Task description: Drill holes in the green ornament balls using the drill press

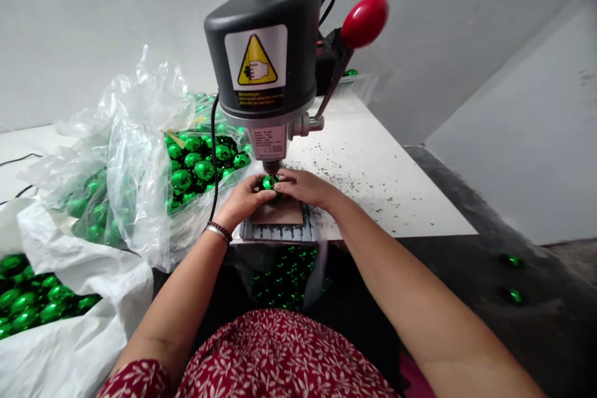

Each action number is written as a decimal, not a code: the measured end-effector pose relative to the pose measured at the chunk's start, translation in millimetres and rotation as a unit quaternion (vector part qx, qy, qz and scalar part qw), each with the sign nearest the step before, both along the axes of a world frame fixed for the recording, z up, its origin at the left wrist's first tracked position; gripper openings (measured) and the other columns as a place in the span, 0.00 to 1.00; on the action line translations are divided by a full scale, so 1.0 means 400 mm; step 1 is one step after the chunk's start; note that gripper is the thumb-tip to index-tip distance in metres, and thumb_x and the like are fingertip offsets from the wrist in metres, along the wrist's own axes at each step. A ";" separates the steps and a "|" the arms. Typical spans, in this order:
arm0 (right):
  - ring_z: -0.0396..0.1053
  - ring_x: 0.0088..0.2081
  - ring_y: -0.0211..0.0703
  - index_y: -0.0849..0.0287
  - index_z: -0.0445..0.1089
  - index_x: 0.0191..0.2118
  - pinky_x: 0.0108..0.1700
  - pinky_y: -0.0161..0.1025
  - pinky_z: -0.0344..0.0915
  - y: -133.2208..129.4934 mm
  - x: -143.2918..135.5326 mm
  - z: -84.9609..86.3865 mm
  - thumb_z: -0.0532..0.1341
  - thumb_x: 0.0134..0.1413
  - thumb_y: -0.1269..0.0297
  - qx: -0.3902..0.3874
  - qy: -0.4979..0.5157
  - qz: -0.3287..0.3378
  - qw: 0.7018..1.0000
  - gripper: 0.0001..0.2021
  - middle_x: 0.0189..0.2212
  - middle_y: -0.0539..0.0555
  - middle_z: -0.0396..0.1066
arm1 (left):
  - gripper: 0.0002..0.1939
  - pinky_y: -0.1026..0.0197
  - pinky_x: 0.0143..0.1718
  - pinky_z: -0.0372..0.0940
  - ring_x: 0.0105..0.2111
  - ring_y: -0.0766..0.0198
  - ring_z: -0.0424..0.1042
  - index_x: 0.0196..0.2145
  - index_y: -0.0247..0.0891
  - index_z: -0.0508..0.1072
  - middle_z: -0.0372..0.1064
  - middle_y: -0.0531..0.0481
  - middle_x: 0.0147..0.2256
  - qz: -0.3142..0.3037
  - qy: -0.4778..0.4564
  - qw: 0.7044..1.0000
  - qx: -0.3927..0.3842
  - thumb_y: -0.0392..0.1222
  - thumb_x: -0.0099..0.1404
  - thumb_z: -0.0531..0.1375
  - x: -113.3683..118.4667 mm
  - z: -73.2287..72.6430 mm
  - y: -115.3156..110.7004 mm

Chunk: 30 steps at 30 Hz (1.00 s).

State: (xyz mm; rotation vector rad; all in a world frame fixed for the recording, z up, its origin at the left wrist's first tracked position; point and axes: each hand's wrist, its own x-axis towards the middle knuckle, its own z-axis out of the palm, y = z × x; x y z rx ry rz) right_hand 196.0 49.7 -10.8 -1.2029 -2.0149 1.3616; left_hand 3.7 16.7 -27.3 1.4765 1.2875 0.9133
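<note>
A shiny green ball (269, 182) is pinched between my two hands, right under the spindle of a dark grey drill press (265, 50). My left hand (243, 200) grips it from the left, thumb in front. From the right, my right hand (305, 186) closes its fingers around it. Below them a brown board (280, 212) lies on the slotted metal base (277, 234). Whether the spindle touches the ball I cannot tell. The press's lever with its red knob (364, 21) points up to the right, with neither hand on it.
Clear plastic bags (135, 155) full of green balls (204, 169) stand left of the press. A white sack (84, 261) at lower left holds more. Dark chips (364, 189) litter the white table (433, 221). Below its edge are more green balls (284, 280); two balls (514, 296) lie on the floor.
</note>
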 end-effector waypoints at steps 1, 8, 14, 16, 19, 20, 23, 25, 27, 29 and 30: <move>0.69 0.36 0.31 0.54 0.68 0.58 0.48 0.34 0.68 0.003 0.002 -0.001 0.58 0.56 0.61 -0.003 0.005 0.005 1.000 0.24 0.42 0.51 0.74 | 0.26 0.56 0.50 0.66 0.44 0.57 0.73 0.51 0.32 0.73 0.75 0.43 0.45 -0.006 -0.007 1.000 -0.003 0.44 0.55 0.67 -0.002 0.001 0.005; 0.71 0.48 0.39 0.51 0.68 0.54 0.57 0.40 0.68 0.014 0.013 -0.028 0.63 0.48 0.63 -0.019 0.043 0.007 0.999 0.24 0.49 0.52 0.72 | 0.26 0.56 0.51 0.65 0.46 0.57 0.71 0.49 0.36 0.74 0.74 0.48 0.45 -0.035 0.015 0.999 0.030 0.43 0.51 0.70 -0.010 -0.008 0.010; 0.72 0.51 0.40 0.53 0.67 0.51 0.59 0.44 0.68 -0.005 0.009 -0.054 0.65 0.46 0.65 -0.009 0.057 -0.019 0.998 0.23 0.48 0.53 0.72 | 0.31 0.58 0.48 0.68 0.45 0.57 0.73 0.54 0.39 0.72 0.74 0.48 0.47 -0.039 0.037 0.998 0.039 0.42 0.51 0.70 -0.013 -0.021 -0.008; 0.72 0.51 0.38 0.53 0.66 0.50 0.59 0.43 0.67 -0.020 0.008 -0.056 0.64 0.47 0.65 0.000 0.058 -0.029 0.998 0.22 0.48 0.52 0.72 | 0.32 0.58 0.46 0.69 0.43 0.58 0.74 0.56 0.39 0.71 0.74 0.49 0.45 -0.029 0.050 0.998 0.034 0.42 0.52 0.69 -0.011 -0.021 -0.019; 0.72 0.49 0.38 0.53 0.66 0.49 0.56 0.42 0.69 -0.042 0.011 -0.051 0.64 0.47 0.66 0.015 0.048 -0.040 0.998 0.20 0.45 0.49 0.73 | 0.34 0.58 0.46 0.68 0.42 0.58 0.74 0.57 0.38 0.70 0.75 0.49 0.43 -0.006 0.073 0.996 0.040 0.40 0.52 0.68 -0.005 -0.020 -0.037; 0.72 0.47 0.38 0.52 0.66 0.48 0.55 0.41 0.69 -0.047 0.012 -0.047 0.64 0.46 0.66 0.020 0.042 -0.043 0.998 0.20 0.44 0.49 0.74 | 0.34 0.58 0.47 0.68 0.43 0.58 0.73 0.58 0.38 0.70 0.75 0.50 0.43 -0.001 0.084 0.995 0.046 0.40 0.52 0.68 -0.001 -0.019 -0.042; 0.72 0.42 0.38 0.53 0.67 0.43 0.48 0.39 0.70 -0.056 0.016 -0.035 0.65 0.45 0.64 0.039 0.022 -0.053 0.998 0.17 0.38 0.48 0.74 | 0.33 0.58 0.48 0.67 0.43 0.58 0.73 0.57 0.39 0.71 0.75 0.51 0.43 0.004 0.117 0.991 0.062 0.38 0.52 0.68 0.010 -0.013 -0.054; 0.71 0.39 0.38 0.55 0.67 0.40 0.44 0.37 0.69 -0.061 0.015 -0.028 0.66 0.46 0.61 0.053 0.007 -0.064 0.997 0.14 0.35 0.48 0.73 | 0.33 0.58 0.48 0.67 0.43 0.59 0.73 0.57 0.40 0.71 0.75 0.51 0.44 -0.001 0.124 0.990 0.065 0.37 0.52 0.67 0.016 -0.005 -0.062; 0.71 0.37 0.37 0.56 0.66 0.38 0.42 0.37 0.68 -0.068 0.010 -0.024 0.65 0.48 0.58 0.069 -0.006 -0.078 0.994 0.13 0.33 0.48 0.73 | 0.34 0.58 0.47 0.68 0.42 0.59 0.72 0.57 0.40 0.70 0.75 0.51 0.44 -0.009 0.122 0.990 0.063 0.37 0.52 0.68 0.020 0.005 -0.070; 0.71 0.36 0.36 0.56 0.66 0.38 0.41 0.35 0.67 -0.076 0.006 -0.024 0.64 0.49 0.58 0.092 -0.013 -0.089 0.992 0.12 0.33 0.48 0.73 | 0.33 0.59 0.46 0.68 0.42 0.59 0.72 0.57 0.39 0.70 0.75 0.51 0.43 -0.023 0.119 0.991 0.055 0.41 0.53 0.68 0.021 0.014 -0.074; 0.71 0.36 0.36 0.56 0.66 0.38 0.40 0.35 0.68 -0.080 0.005 -0.025 0.64 0.49 0.58 0.107 -0.014 -0.092 0.990 0.12 0.33 0.48 0.73 | 0.32 0.59 0.45 0.68 0.41 0.59 0.72 0.57 0.38 0.70 0.75 0.50 0.42 -0.028 0.117 0.991 0.051 0.43 0.55 0.67 0.021 0.018 -0.074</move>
